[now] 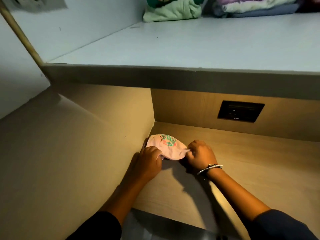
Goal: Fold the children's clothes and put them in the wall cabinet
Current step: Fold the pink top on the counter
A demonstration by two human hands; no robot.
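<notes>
A small pink children's garment [166, 146] with a green and red print lies folded on the wooden lower shelf [242, 170] of the wall cabinet, close to the left side wall. My left hand [147, 163] grips its near left edge. My right hand [200, 154], with bangles on the wrist, pinches its right end. On the pale upper shelf [190, 45] stand folded clothes: a mint green pile [171, 11] and a stack of purple, white and blue pieces [256, 6].
A dark rectangular panel [240, 111] is set into the back wall of the lower compartment. The cabinet's left side wall [69, 144] stands close beside my left arm. The thick front edge [173, 78] of the upper shelf overhangs the lower compartment.
</notes>
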